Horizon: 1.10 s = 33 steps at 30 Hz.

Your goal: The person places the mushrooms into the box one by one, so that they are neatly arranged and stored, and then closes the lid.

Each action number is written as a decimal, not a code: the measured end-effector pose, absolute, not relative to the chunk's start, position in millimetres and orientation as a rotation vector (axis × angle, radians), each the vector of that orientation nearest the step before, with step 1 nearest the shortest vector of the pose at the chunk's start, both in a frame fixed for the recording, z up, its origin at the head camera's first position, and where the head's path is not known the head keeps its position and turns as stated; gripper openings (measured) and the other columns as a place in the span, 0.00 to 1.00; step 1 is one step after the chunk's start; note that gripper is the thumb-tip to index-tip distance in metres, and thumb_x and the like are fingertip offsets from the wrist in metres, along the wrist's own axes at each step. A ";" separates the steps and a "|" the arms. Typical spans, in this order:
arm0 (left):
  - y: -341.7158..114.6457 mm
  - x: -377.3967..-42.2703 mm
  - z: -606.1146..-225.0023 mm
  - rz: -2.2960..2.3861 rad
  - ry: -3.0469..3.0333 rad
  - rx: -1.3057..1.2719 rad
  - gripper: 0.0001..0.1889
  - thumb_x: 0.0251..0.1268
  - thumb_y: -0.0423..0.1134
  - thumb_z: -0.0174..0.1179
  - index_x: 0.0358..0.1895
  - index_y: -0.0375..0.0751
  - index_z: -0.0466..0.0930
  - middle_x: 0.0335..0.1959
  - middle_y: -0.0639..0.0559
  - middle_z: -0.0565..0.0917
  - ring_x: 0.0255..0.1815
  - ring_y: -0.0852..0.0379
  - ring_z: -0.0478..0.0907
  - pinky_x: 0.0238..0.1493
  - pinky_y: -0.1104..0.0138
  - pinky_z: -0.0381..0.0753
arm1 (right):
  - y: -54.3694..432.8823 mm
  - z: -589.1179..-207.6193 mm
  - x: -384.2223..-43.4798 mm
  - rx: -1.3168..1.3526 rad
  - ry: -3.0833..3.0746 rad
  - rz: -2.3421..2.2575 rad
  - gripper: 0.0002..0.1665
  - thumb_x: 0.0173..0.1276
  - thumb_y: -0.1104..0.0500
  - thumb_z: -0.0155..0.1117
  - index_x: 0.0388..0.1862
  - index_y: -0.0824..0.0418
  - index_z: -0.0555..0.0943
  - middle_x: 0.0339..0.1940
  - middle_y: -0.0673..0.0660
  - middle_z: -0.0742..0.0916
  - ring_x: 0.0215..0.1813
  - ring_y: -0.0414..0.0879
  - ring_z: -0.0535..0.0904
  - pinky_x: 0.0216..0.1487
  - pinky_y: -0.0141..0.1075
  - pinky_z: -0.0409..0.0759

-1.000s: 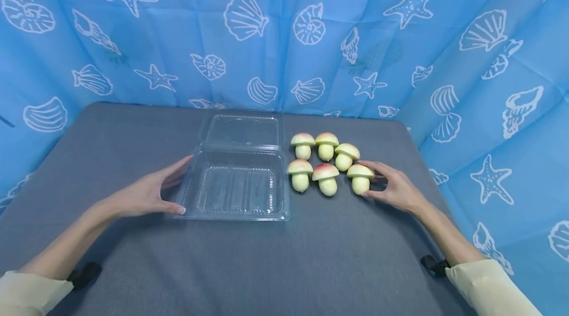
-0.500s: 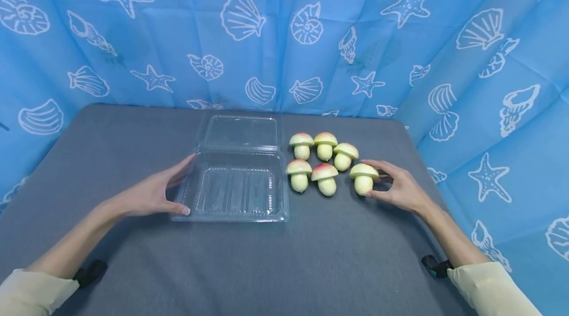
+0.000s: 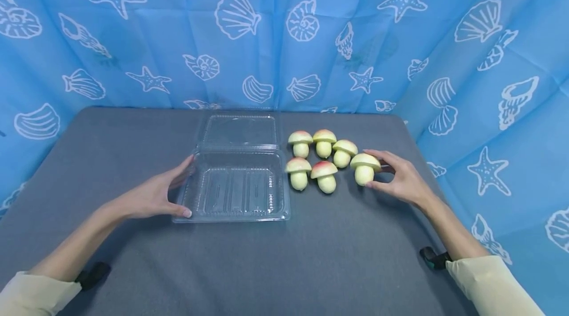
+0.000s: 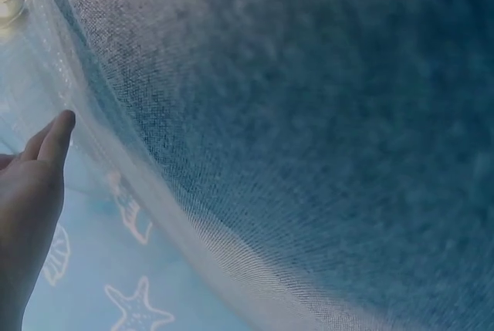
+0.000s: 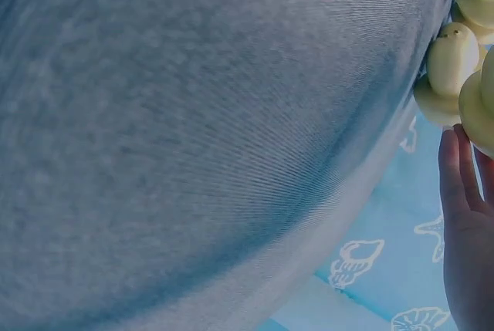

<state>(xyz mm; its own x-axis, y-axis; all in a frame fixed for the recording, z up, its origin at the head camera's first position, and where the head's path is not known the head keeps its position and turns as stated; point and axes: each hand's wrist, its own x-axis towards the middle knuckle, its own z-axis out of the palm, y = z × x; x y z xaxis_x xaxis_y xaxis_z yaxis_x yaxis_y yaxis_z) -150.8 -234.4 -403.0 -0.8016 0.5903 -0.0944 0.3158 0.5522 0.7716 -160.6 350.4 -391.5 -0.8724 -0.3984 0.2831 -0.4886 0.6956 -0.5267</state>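
In the head view, my right hand [image 3: 402,180] pinches a mushroom-shaped piece [image 3: 365,169], pale yellow-green with a domed cap, between thumb and fingers at its right side. The piece stands cap up, just right of several similar mushrooms [image 3: 324,176] with red-tinged caps. The right wrist view catches the held mushroom [image 5: 477,119] at its right edge, by the fingertips. At the left, my left hand [image 3: 151,195] spans the left side of a clear plastic container [image 3: 288,210], thumb at its front left corner, fingers straight near the back. Its hinged lid [image 3: 240,131] lies folded back.
A grey cloth covers the table [image 3: 275,266], whose far edge meets a blue curtain [image 3: 275,59] printed with white shells and starfish. The mushrooms lie close to the container's right side. Both wrists wear dark bands [image 3: 433,258].
My right hand has taken hold of the rightmost mushroom and moved it slightly right, apart from the others, then up in the view. The left hand stays at the container.
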 end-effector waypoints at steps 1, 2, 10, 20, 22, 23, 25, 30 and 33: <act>-233.8 -150.7 -402.8 1.115 2.448 0.739 0.67 0.50 0.48 0.78 0.81 0.41 0.30 0.81 0.37 0.42 0.76 0.32 0.53 0.70 0.47 0.59 | 350.0 -390.5 -161.1 0.728 -2.751 0.925 0.49 0.49 0.63 0.83 0.71 0.56 0.72 0.59 0.57 0.81 0.54 0.39 0.78 0.53 0.32 0.81; -233.3 -150.6 -402.8 1.115 2.447 0.733 0.67 0.50 0.49 0.78 0.81 0.41 0.30 0.81 0.37 0.42 0.76 0.31 0.53 0.69 0.47 0.60 | 350.0 -389.9 -161.6 0.730 -2.743 0.932 0.49 0.49 0.64 0.83 0.71 0.57 0.72 0.59 0.57 0.81 0.54 0.39 0.78 0.53 0.32 0.81; -229.4 -150.7 -404.4 1.134 2.420 0.730 0.69 0.49 0.49 0.78 0.80 0.44 0.27 0.81 0.41 0.42 0.77 0.35 0.52 0.70 0.49 0.60 | 344.7 -383.1 -163.9 0.787 -2.675 0.985 0.51 0.48 0.66 0.83 0.72 0.54 0.72 0.60 0.55 0.81 0.56 0.34 0.76 0.55 0.25 0.78; -226.6 -148.0 -404.9 1.131 2.425 0.708 0.70 0.48 0.50 0.78 0.80 0.44 0.26 0.81 0.39 0.40 0.76 0.32 0.51 0.70 0.45 0.60 | 320.7 -368.2 -169.5 0.961 -2.585 1.017 0.50 0.46 0.70 0.83 0.70 0.63 0.72 0.61 0.57 0.81 0.60 0.32 0.75 0.57 0.26 0.77; -225.8 -147.4 -404.7 1.129 2.424 0.694 0.70 0.48 0.50 0.78 0.80 0.44 0.26 0.81 0.38 0.40 0.76 0.32 0.51 0.70 0.44 0.60 | 315.3 -367.0 -170.7 0.988 -2.575 1.037 0.50 0.45 0.70 0.83 0.70 0.63 0.72 0.61 0.58 0.81 0.60 0.33 0.76 0.58 0.27 0.77; -225.4 -147.3 -404.6 1.129 2.423 0.688 0.70 0.48 0.50 0.78 0.80 0.44 0.26 0.81 0.38 0.40 0.76 0.31 0.51 0.70 0.44 0.60 | 312.6 -366.7 -171.4 1.001 -2.570 1.045 0.51 0.45 0.70 0.83 0.70 0.63 0.72 0.62 0.58 0.81 0.61 0.34 0.76 0.59 0.27 0.77; -224.8 -147.3 -404.3 1.130 2.421 0.680 0.70 0.48 0.50 0.79 0.80 0.43 0.26 0.81 0.38 0.40 0.76 0.32 0.51 0.70 0.45 0.60 | 306.7 -366.1 -172.3 1.022 -2.561 1.061 0.51 0.44 0.69 0.84 0.70 0.63 0.73 0.62 0.59 0.81 0.62 0.36 0.76 0.60 0.28 0.76; -223.8 -147.5 -403.7 1.127 2.426 0.675 0.72 0.46 0.50 0.79 0.80 0.43 0.26 0.81 0.38 0.40 0.77 0.34 0.51 0.71 0.49 0.59 | 290.2 -363.2 -174.4 1.028 -2.566 1.076 0.50 0.44 0.68 0.84 0.69 0.65 0.73 0.62 0.59 0.81 0.61 0.40 0.77 0.60 0.27 0.76; -223.7 -147.5 -403.2 1.122 2.432 0.684 0.72 0.46 0.51 0.79 0.80 0.42 0.26 0.81 0.38 0.40 0.77 0.34 0.51 0.71 0.50 0.59 | 276.4 -356.4 -173.1 1.031 -2.576 1.082 0.48 0.46 0.69 0.83 0.68 0.67 0.73 0.61 0.60 0.81 0.59 0.41 0.79 0.59 0.27 0.77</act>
<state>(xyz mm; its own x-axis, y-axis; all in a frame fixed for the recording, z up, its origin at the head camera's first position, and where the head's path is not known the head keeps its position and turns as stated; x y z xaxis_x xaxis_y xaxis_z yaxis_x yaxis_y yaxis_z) -147.5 -223.7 -403.2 -0.8118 0.5692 -0.1301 0.2705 0.5640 0.7802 -173.1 276.4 -356.4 -0.7487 -0.5356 0.3905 -0.6538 0.5000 -0.5679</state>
